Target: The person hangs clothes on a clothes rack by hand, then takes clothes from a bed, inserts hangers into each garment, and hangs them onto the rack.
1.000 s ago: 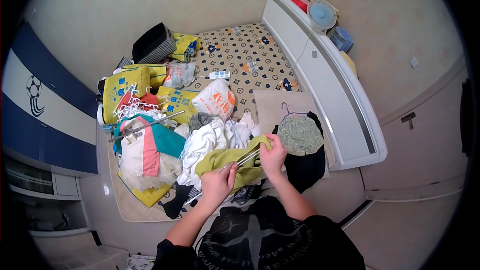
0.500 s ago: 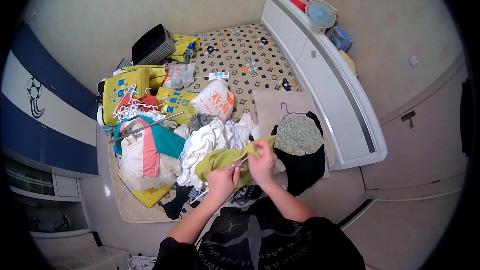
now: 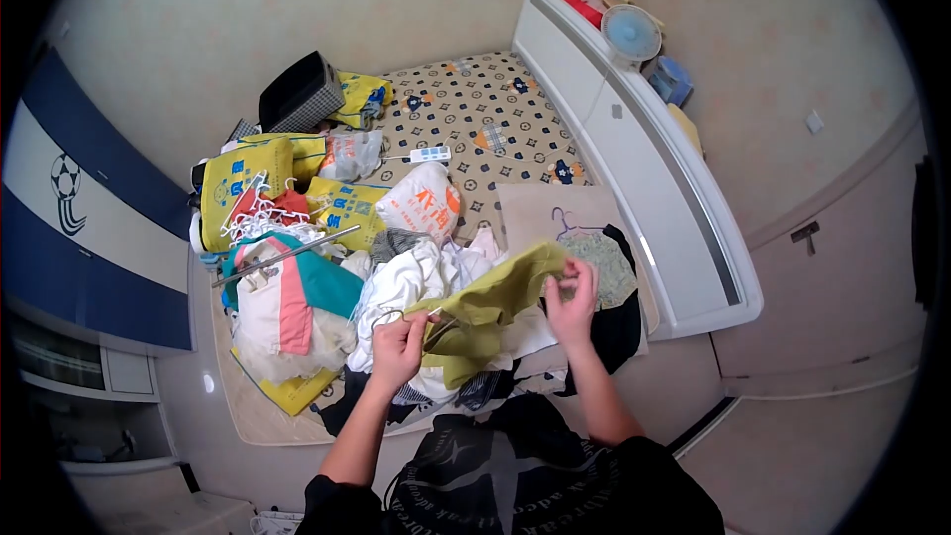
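An olive-green garment (image 3: 485,302) is stretched between my hands above the pile. My left hand (image 3: 398,349) is closed on a thin hanger (image 3: 388,316), whose hook sticks out to the left and whose other end lies against the green cloth. At the garment's right end, my right hand (image 3: 571,297) pinches the cloth's edge. White clothes (image 3: 401,277) lie just behind my left hand. To the right of my right hand, a patterned pale green garment (image 3: 609,272) with a purple hanger (image 3: 575,224) rests on black cloth (image 3: 619,332).
Yellow bags (image 3: 241,193), a white bag (image 3: 421,200), white hangers (image 3: 258,213) and a metal rod (image 3: 287,256) lie on the bed's left side. A checked box (image 3: 302,94) and power strip (image 3: 430,154) are farther back. The white headboard (image 3: 644,168) stands right.
My hands have moved apart, the left one leftward and the right one rightward. The green garment is now lifted and spread between them, and the hanger's hook shows at my left hand.
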Demonstrator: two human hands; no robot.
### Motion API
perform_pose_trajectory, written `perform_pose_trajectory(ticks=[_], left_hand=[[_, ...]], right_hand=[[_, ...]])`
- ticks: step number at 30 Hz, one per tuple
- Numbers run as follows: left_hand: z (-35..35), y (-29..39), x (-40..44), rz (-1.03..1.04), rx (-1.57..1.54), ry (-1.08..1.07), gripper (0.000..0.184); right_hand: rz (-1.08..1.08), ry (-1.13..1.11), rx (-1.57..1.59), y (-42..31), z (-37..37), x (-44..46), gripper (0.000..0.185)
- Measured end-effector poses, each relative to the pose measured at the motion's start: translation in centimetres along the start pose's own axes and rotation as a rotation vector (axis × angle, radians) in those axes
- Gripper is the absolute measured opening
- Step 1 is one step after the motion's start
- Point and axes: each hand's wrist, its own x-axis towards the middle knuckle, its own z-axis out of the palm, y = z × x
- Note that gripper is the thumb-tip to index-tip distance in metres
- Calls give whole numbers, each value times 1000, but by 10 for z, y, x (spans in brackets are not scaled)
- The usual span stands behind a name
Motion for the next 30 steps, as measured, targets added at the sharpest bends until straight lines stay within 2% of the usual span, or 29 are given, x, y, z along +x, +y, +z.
perform_pose_trajectory(ticks=[1, 4, 8, 10, 14, 20, 23, 28, 30], left_hand=[[-7, 4, 2, -21, 28, -36, 22], [-20, 13, 7, -43, 64, -108, 23], [-23, -2, 9, 46, -6, -91, 25], [-28, -7, 9, 73, -41, -61, 26], [-48, 7, 9, -62, -9, -169, 28], [-58, 19, 10, -132, 6, -241, 26], [-54, 22, 10, -96, 9, -277, 25], [-52, 20, 11, -111, 75, -330, 22], [-49, 16, 11, -36, 71, -317, 21]], right_hand=[[29, -57, 63, 4, -5, 9, 32], [-340, -219, -147, -7, -13, 37, 33], [-399, -514, 89, -12, -5, 57, 18], [-427, -579, 108, -15, -7, 60, 16], [-530, -676, 13, -31, -11, 58, 17], [-763, -502, -11, -51, -4, 52, 18], [-800, -581, 23, -60, -3, 48, 16], [-781, -569, 63, -49, 3, 34, 16], [-757, -547, 90, -49, 2, 33, 15]])
